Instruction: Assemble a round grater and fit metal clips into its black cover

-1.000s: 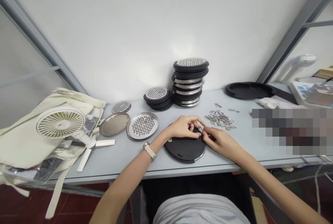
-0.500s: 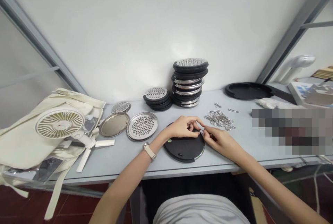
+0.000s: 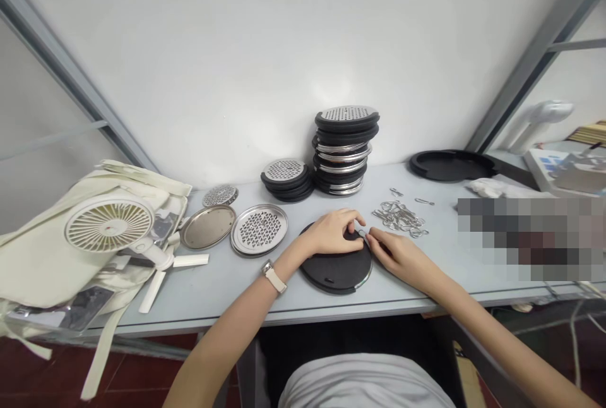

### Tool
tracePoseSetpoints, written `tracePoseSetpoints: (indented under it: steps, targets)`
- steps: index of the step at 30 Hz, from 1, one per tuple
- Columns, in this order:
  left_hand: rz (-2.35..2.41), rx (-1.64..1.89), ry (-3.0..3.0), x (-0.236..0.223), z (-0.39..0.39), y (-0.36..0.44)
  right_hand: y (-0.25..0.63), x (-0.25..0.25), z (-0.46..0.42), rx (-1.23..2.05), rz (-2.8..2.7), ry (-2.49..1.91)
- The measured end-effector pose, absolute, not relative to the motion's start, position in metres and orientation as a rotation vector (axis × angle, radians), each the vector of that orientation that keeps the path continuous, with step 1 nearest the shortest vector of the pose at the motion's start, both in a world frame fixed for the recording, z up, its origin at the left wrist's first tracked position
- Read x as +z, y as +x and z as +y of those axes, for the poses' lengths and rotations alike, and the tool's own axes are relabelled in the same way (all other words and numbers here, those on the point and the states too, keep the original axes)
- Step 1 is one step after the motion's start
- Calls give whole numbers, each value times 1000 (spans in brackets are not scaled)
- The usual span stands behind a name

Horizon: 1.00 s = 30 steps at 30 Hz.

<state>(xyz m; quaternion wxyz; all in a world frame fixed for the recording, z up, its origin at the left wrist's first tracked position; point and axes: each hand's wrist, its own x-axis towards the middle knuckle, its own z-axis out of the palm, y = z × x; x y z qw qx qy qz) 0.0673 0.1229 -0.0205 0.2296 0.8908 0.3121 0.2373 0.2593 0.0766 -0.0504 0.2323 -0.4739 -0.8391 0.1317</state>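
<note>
Taking the black disc as the clock's centre, with 12 towards the wall, the grey table spreads beneath everything. The cream bag lies at 9 o'clock, the tall stack of black and silver discs rises at 12, and the shallow black tray sits at 2. The black disc itself lies flat on the table near its front edge. The left hand rests over the disc's 12 o'clock side, thumb and forefinger apart; the right hand is at 3, thumb and forefinger together, apparently clamped on the small metal piece. Loose metal clips are heaped at 2. The small metal piece is at about 1 o'clock, between the hands.
</note>
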Motion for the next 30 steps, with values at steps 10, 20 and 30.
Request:
tracePoseSetpoints:
  steps: [10, 20, 30]
  targets:
    - [853, 513, 2494, -13, 114, 66, 259, -51, 77, 315, -2344, -1297]
    - [820, 482, 2460, -14, 115, 67, 259, -48, 76, 326, -2344, -1257]
    - [867, 572, 2603, -12, 112, 66, 260, -48, 75, 303, -2367, -1286]
